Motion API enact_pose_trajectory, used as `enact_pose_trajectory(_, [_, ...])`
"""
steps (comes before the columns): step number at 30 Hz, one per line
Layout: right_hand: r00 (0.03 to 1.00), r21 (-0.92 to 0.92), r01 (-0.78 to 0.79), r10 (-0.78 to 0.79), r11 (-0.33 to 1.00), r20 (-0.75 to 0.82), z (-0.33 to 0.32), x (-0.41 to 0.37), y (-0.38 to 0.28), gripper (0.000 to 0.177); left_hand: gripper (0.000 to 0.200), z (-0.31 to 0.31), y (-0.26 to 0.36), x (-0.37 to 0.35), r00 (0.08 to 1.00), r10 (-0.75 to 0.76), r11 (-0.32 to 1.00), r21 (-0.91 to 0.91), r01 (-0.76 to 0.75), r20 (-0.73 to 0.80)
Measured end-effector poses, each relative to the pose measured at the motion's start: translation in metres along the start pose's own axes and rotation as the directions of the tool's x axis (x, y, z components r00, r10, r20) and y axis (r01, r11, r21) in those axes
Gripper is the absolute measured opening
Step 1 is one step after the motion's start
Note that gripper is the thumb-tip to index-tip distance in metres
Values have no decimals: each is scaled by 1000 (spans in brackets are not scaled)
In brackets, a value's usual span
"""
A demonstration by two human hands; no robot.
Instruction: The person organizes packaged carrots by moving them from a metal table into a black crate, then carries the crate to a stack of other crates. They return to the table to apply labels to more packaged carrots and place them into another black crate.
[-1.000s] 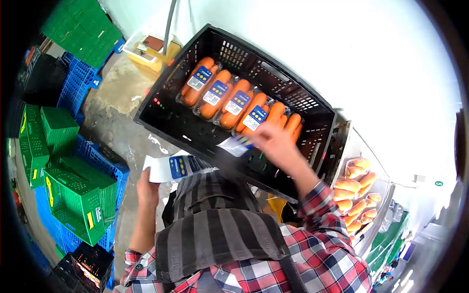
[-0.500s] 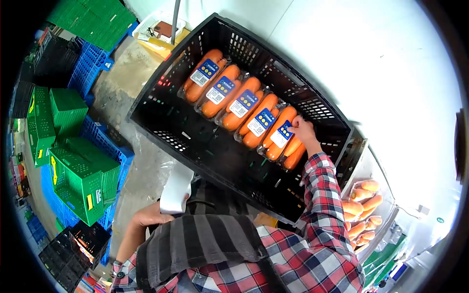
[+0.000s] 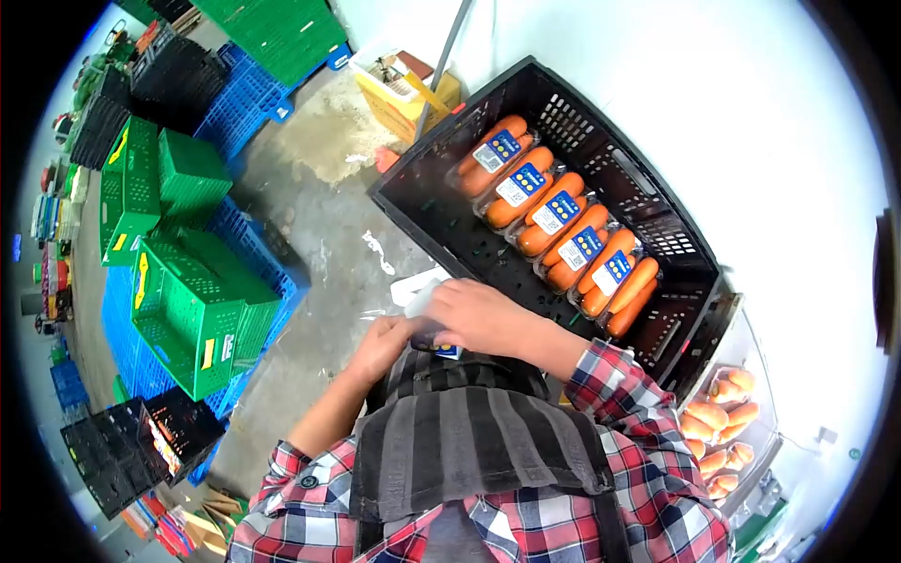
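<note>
My left hand [image 3: 384, 346] and my right hand [image 3: 477, 317] meet in front of my apron, both closed on a roll of labels [image 3: 422, 298] with white backing. A blue and white label [image 3: 447, 351] shows beneath my right fingers. Beyond the hands sits a black crate [image 3: 427, 225] holding a slanting row of several clear-wrapped packs of carrots [image 3: 557, 214]. All the packs bear blue and white labels except the one at the right end [image 3: 633, 297], where none shows.
Green crates [image 3: 188, 310] stand on blue pallets [image 3: 272, 253] at the left. A yellow container [image 3: 394, 108] is behind the black crate's left corner. More carrots [image 3: 718, 418] lie at the lower right. Black crates [image 3: 113, 450] stand at the lower left.
My right hand has left the rightmost labelled pack and come to the label roll beside my left hand. The view has shifted, so the crate appears farther right.
</note>
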State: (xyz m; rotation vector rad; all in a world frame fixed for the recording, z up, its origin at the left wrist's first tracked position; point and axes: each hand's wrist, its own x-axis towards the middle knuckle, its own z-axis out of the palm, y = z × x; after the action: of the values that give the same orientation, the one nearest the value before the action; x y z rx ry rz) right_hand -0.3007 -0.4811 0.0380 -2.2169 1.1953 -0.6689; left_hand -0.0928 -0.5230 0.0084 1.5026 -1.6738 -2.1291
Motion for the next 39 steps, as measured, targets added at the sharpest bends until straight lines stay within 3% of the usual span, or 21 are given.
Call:
enact_pose_trajectory(3, [1000, -53, -18, 19, 998, 11, 5, 8, -10, 30, 37, -2, 5, -9, 986, 165, 983, -76, -165, -4])
enact_pose_trajectory(7, [996, -171, -71, 60, 983, -69, 11, 5, -15, 21, 38, 8, 7, -8, 998, 28, 989, -145, -36, -60])
enact_pose_trajectory(8, [995, -210, -56, 37, 976, -96, 13, 3, -15, 11, 38, 9, 5, -5, 998, 38, 988, -150, -44, -46])
enact_pose_trajectory(12, [983, -206, 43, -78, 978, -166, 21, -11, -26, 8, 33, 12, -9, 7, 999, 49, 968, -247, -51, -13])
enact_pose_trajectory(13, [984, -210, 35, -71, 977, -164, 26, -16, -28, 9, 30, 16, -7, 8, 1000, 11, 962, -274, -14, -13])
enact_pose_trajectory(15, [979, -255, 37, -86, 966, -184, 39, -30, -28, 8, 27, 20, -28, 33, 966, -259, 824, -524, 217, -7])
enact_pose_trajectory(16, [985, -218, -9, -29, 976, -168, 33, -37, -34, 8, 26, 18, -35, 38, 966, -260, 842, -491, 224, -4])
enact_pose_trajectory(17, [943, -119, -195, 153, 974, -296, 24, -44, -39, 9, 26, 12, -61, 54, 971, -237, 876, -436, 205, -19])
enact_pose_trajectory(19, [724, 134, -501, 499, 855, -476, 0, -69, -43, 11, 28, 2, -83, 63, 972, -164, 879, -472, 66, -169])
enact_pose_trajectory(20, [816, -143, -456, 349, 878, -461, -20, -101, -20, 16, 28, -4, -80, 62, 980, -116, 803, -595, -3, -163])
enact_pose_trajectory(21, [506, 96, -830, 814, 549, -285, -51, -113, -18, 15, 28, -14, -72, 60, 983, -68, 709, -702, -71, -168])
enact_pose_trajectory(22, [552, 93, -728, 662, 679, -507, -58, -157, 15, 11, 25, -27, -67, 58, 994, -70, 620, -785, -25, -87])
enact_pose_trajectory(23, [252, 793, -492, 931, 359, -265, -81, -180, 24, 10, 23, -37, -63, 54, 999, -18, 572, -820, -21, -38])
enact_pose_trajectory(24, [302, 663, -629, 914, 405, -271, -92, -223, 49, 12, 22, -38, -52, 45, 1000, -25, 571, -821, -1, -19])
enact_pose_trajectory(26, [233, 458, -849, 965, 262, -121, -109, -277, 89, 16, 21, -33, -29, 25, 997, -52, 597, -799, 75, 55])
enact_pose_trajectory(27, [88, 374, -924, 996, 77, 12, -117, -288, 102, 18, 21, -27, -24, 18, 991, -72, 623, -771, 130, 109])
enact_pose_trajectory(28, [98, 368, -928, 993, 66, 68, -118, -302, 118, 18, 20, -22, -32, 14, 991, -117, 623, -772, 128, 69])
enact_pose_trajectory(33, [124, 309, -951, 955, 36, 269, -102, -332, 184, 18, 28, 0, -30, -20, 956, -224, 787, -543, 292, 189])
enact_pose_trajectory(34, [83, 294, -956, 958, -2, 275, -97, -336, 196, 17, 31, 8, -20, -24, 939, -268, 803, -489, 341, 215])
enact_pose_trajectory(37, [87, 155, -986, 988, 66, 131, -77, -348, 224, 20, 45, 33, 31, -36, 875, -314, 689, -546, 477, 369])
enact_pose_trajectory(39, [139, -102, -985, 990, 138, -7, -62, -355, 234, 31, 57, 28, 26, -35, 853, -272, 794, -397, 461, 445])
